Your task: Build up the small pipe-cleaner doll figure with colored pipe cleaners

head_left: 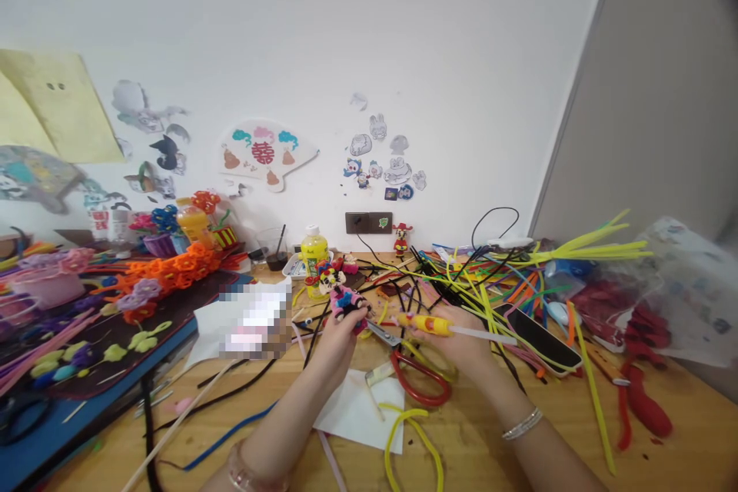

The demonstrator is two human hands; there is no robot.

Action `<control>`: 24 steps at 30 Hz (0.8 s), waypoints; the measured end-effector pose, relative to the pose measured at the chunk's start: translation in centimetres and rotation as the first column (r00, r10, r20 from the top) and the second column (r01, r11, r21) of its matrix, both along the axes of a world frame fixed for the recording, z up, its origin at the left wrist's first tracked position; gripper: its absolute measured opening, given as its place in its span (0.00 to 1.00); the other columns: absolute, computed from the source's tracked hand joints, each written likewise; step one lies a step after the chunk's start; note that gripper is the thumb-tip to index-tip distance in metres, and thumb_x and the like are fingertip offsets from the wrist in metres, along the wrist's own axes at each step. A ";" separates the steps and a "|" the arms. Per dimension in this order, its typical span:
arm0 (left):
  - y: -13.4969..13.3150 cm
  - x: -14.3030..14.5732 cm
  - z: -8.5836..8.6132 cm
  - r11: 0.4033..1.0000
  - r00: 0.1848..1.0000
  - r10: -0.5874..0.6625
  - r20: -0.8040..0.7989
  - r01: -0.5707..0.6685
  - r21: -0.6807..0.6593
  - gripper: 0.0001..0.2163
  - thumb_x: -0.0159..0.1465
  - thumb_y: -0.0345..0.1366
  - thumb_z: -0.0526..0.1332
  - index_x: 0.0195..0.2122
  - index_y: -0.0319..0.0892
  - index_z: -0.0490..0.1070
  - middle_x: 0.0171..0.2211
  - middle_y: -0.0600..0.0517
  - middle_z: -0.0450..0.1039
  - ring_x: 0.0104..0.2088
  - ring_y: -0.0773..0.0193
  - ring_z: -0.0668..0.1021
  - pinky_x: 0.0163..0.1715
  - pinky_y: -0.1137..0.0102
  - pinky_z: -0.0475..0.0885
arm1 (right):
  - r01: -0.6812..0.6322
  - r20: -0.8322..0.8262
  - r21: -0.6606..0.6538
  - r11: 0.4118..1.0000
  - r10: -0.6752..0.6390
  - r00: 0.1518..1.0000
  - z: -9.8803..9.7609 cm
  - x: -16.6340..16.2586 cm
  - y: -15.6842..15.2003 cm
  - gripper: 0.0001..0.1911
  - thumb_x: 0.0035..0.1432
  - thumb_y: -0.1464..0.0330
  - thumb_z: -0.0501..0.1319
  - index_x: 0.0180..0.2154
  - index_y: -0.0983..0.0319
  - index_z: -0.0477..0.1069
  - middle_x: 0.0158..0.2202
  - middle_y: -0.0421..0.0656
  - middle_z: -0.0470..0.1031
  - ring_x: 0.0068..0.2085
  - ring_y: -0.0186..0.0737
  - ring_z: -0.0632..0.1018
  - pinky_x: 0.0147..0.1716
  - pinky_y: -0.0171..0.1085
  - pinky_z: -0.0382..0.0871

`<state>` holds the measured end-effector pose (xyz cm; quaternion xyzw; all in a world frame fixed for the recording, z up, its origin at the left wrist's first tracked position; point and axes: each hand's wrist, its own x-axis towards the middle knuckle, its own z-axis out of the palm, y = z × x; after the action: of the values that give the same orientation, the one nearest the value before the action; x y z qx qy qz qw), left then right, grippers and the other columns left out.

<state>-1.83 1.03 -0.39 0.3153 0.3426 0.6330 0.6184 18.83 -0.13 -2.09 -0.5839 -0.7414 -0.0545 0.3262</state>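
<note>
My left hand is closed around a small doll of pink, black and blue fuzzy stems, held upright over the table. In my right hand is a yellow glue gun, its nozzle pointing left towards the doll. A whitish glue stick sticks out of the gun's rear. Whether the nozzle touches the doll I cannot tell. Below and between my hands lie scissors with red handles, beside a white paper sheet and a bent yellow fuzzy stem.
Loose coloured stems pile up at the right around a dark phone. A yellow-labelled bottle and a cup with dark drink stand at the back. Another small red doll is by the wall. Fuzzy orange flowers fill the left.
</note>
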 end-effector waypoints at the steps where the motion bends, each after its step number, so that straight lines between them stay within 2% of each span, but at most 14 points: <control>1: -0.1 0.0 0.0 1.000 1.000 -0.001 0.002 0.001 -0.002 0.10 0.43 0.28 0.67 0.28 0.37 0.74 0.29 0.51 0.75 0.33 0.68 0.74 0.37 0.74 0.65 | 0.036 0.067 0.047 0.998 -0.040 0.997 0.1 0.5 0.2 0.14 0.48 0.57 0.61 0.25 0.61 0.70 0.26 0.43 0.73 0.29 0.40 0.72 0.26 0.34 0.57; 3: -0.2 0.1 0.1 1.000 1.000 -0.012 -0.004 0.012 -0.011 0.10 0.44 0.28 0.67 0.29 0.37 0.73 0.29 0.51 0.75 0.32 0.68 0.74 0.36 0.74 0.65 | 0.136 0.170 0.104 0.985 -0.153 0.974 -0.2 1.5 0.7 0.11 0.52 0.61 0.59 0.27 0.62 0.69 0.27 0.46 0.72 0.32 0.43 0.72 0.29 0.35 0.58; 5: -0.4 0.1 0.2 0.999 0.999 -0.036 -0.017 0.035 -0.022 0.10 0.44 0.28 0.67 0.29 0.37 0.73 0.29 0.51 0.74 0.32 0.68 0.73 0.35 0.74 0.65 | 0.252 0.211 0.096 0.963 -0.267 0.940 -0.9 2.4 1.2 0.06 0.51 0.67 0.59 0.30 0.64 0.69 0.30 0.49 0.71 0.34 0.45 0.72 0.32 0.37 0.59; 7: -0.6 0.1 0.2 0.998 0.998 -0.061 -0.024 0.060 -0.029 0.10 0.44 0.28 0.67 0.29 0.38 0.73 0.28 0.52 0.74 0.32 0.68 0.73 0.35 0.74 0.65 | 0.329 0.149 0.033 0.944 -0.330 0.932 -2.0 3.1 1.9 0.05 0.49 0.71 0.59 0.31 0.66 0.69 0.32 0.51 0.71 0.36 0.47 0.71 0.34 0.39 0.60; 9: -0.7 0.1 0.1 0.996 0.996 -0.086 -0.029 0.085 -0.018 0.10 0.44 0.29 0.67 0.29 0.39 0.73 0.28 0.53 0.74 0.32 0.68 0.73 0.36 0.73 0.65 | 0.310 0.033 -0.044 0.950 -0.309 0.950 -2.9 3.5 2.5 0.08 0.47 0.74 0.59 0.33 0.67 0.69 0.32 0.52 0.71 0.36 0.48 0.71 0.36 0.41 0.61; 12: -0.9 0.2 -0.1 0.992 0.989 -0.126 -0.083 0.127 0.014 0.10 0.44 0.30 0.67 0.29 0.40 0.72 0.29 0.53 0.74 0.32 0.67 0.73 0.37 0.72 0.65 | 0.236 -0.040 -0.064 0.970 -0.239 0.970 -3.1 3.0 2.8 0.11 0.44 0.79 0.56 0.33 0.65 0.70 0.35 0.49 0.72 0.39 0.46 0.71 0.39 0.40 0.62; 14: -1.0 0.4 -0.2 0.988 0.973 -0.149 -0.176 0.154 0.013 0.10 0.44 0.30 0.68 0.29 0.39 0.72 0.29 0.52 0.74 0.33 0.66 0.73 0.37 0.72 0.64 | 0.120 -0.102 -0.024 0.992 -0.122 0.987 -2.4 1.8 2.4 0.13 0.47 0.79 0.54 0.33 0.62 0.71 0.37 0.45 0.71 0.41 0.43 0.71 0.42 0.39 0.63; 15: -1.2 0.5 -0.2 0.986 0.960 -0.161 -0.230 0.167 0.006 0.11 0.44 0.31 0.68 0.30 0.39 0.72 0.30 0.52 0.74 0.33 0.65 0.73 0.37 0.72 0.64 | -0.020 -0.215 0.036 0.999 0.027 0.976 -1.9 1.0 1.9 0.12 0.49 0.78 0.53 0.33 0.61 0.71 0.38 0.45 0.71 0.42 0.42 0.71 0.42 0.39 0.64; 16: -1.3 0.6 -0.2 0.984 0.944 -0.173 -0.280 0.180 0.000 0.11 0.44 0.31 0.68 0.30 0.39 0.72 0.30 0.52 0.74 0.32 0.65 0.73 0.36 0.72 0.64 | -0.173 -0.319 0.088 0.981 0.192 0.928 -1.4 0.1 1.4 0.10 0.52 0.75 0.53 0.33 0.60 0.71 0.37 0.45 0.72 0.41 0.42 0.71 0.41 0.39 0.65; 18: -1.7 0.8 -0.2 0.979 0.913 -0.193 -0.360 0.202 -0.011 0.11 0.45 0.31 0.67 0.30 0.39 0.71 0.29 0.52 0.74 0.31 0.65 0.73 0.34 0.72 0.64 | -0.361 -0.442 0.130 0.924 0.380 0.813 -0.5 -1.7 0.2 0.08 0.55 0.71 0.54 0.33 0.60 0.72 0.36 0.44 0.72 0.40 0.41 0.72 0.40 0.39 0.65; 21: -2.1 1.1 -0.2 0.975 0.874 -0.208 -0.438 0.221 -0.021 0.11 0.45 0.31 0.66 0.30 0.40 0.70 0.28 0.54 0.74 0.29 0.66 0.72 0.32 0.72 0.64 | -0.439 -0.536 0.099 0.893 0.420 0.733 0.1 -3.6 -1.1 0.04 0.53 0.71 0.58 0.30 0.61 0.72 0.32 0.44 0.73 0.37 0.40 0.73 0.38 0.38 0.66; 24: -2.2 1.2 -0.3 0.969 0.850 -0.222 -0.478 0.248 -0.008 0.11 0.45 0.31 0.66 0.31 0.40 0.69 0.30 0.53 0.74 0.31 0.64 0.72 0.34 0.71 0.64 | -0.441 -0.569 0.059 0.896 0.393 0.722 0.1 -4.0 -1.5 0.03 0.51 0.71 0.60 0.26 0.61 0.71 0.29 0.42 0.72 0.34 0.39 0.73 0.35 0.37 0.66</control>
<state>-0.63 -1.19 -0.72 0.5170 0.4255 0.4649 0.5793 14.79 -1.59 -2.00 -0.4039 -0.7241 0.2261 0.5114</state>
